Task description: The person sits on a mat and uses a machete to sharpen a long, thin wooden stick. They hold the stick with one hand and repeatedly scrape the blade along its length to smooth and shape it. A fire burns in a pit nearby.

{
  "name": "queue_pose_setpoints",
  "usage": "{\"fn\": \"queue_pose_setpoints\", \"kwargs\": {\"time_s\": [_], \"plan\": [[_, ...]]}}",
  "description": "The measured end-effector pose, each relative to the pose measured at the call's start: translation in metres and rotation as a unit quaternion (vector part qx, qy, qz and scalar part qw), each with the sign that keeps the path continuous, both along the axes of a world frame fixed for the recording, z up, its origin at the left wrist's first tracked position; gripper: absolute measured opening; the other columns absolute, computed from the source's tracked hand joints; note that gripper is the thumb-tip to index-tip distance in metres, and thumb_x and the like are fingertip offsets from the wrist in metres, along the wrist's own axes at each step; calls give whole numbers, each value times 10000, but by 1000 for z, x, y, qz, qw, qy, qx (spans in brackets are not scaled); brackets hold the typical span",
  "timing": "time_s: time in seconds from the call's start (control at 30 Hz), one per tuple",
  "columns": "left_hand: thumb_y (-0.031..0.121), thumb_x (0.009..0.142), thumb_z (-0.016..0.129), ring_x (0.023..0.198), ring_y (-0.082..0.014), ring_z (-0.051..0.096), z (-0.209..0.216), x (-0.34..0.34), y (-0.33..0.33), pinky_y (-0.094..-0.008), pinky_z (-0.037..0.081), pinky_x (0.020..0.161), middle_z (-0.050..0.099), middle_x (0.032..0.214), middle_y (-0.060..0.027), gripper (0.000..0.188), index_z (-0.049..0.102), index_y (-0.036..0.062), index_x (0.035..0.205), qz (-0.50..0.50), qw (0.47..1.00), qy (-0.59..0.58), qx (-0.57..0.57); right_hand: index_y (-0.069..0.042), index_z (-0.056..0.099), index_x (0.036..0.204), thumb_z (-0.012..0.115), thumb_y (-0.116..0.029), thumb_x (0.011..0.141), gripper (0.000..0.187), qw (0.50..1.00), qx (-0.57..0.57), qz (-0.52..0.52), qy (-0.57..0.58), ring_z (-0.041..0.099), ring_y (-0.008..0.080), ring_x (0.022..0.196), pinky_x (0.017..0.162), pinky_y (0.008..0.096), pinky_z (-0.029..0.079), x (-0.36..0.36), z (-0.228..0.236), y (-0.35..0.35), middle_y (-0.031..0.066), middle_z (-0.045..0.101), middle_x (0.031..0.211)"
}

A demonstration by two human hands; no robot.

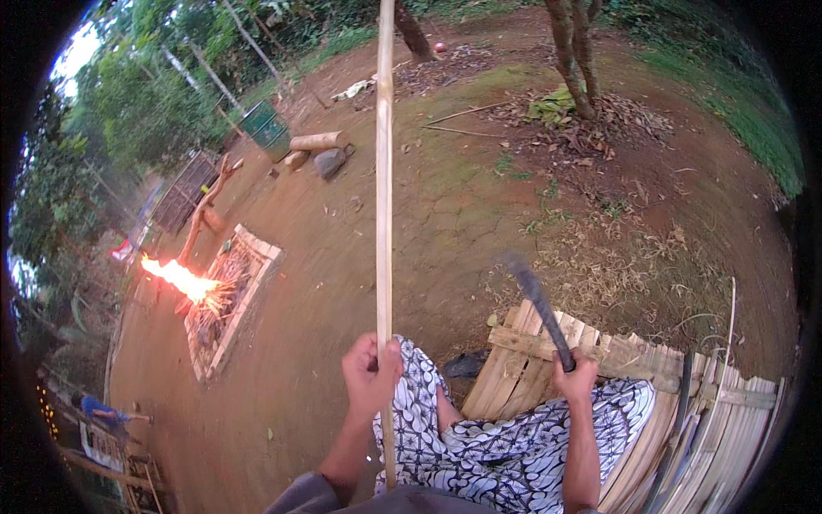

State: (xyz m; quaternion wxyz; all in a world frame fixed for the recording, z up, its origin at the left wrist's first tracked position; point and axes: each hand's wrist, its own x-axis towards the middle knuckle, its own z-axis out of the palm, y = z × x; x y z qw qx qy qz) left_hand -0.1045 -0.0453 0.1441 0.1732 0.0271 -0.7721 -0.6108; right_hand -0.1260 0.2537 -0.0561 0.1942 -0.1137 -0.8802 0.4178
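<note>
Our left hand (371, 374) has its grip curled round 1 long pale strip (384, 214) before us; our right hand's (577, 377) grip wraps 1 dark blade (536, 295), apart from it. Curled shavings (615, 276) lie beyond; the strip looks smoothed, what remains we can't tell.

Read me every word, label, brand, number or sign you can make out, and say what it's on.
None can be read.
Held pole and dark blade: no lettering shows.
Patterned cloth: motifs only.
Green container, red-and-white item at left: too small and blurred to tell.
</note>
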Motion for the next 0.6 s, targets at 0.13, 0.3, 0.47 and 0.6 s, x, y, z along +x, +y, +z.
{"fn": "queue_pose_setpoints", "kwargs": {"time_s": [0.13,0.3,0.47,0.6], "plan": [[111,880,605,455,-8,430,22,-22,-10,-170,313,402,514,576,41,123,547,5,854,23,998,63,1,-5,560,640,699,-268,741,314,999,1,-13,-42,537,351,454,472,407,416,-3,12,4,162,482,473],[112,872,621,457,-10,432,45,-43,-19,-173,315,404,487,562,48,161,503,38,791,74,983,165,-9,-5,583,661,679,-294,756,319,999,34,-6,-18,545,361,465,480,420,424,-3,5,0,172,487,477],[146,915,555,421,-32,412,61,-45,-12,-195,307,387,456,526,26,181,473,44,791,36,982,182,28,7,571,661,680,-274,761,318,999,36,6,-18,506,327,439,478,406,406,-2,5,-4,164,470,476],[218,977,432,373,-58,343,60,-45,-12,-221,265,353,383,482,15,248,455,43,803,6,981,182,68,-23,587,671,676,-329,756,330,997,59,16,-55,568,371,509,500,429,443,-2,-3,-4,176,525,512]]}}
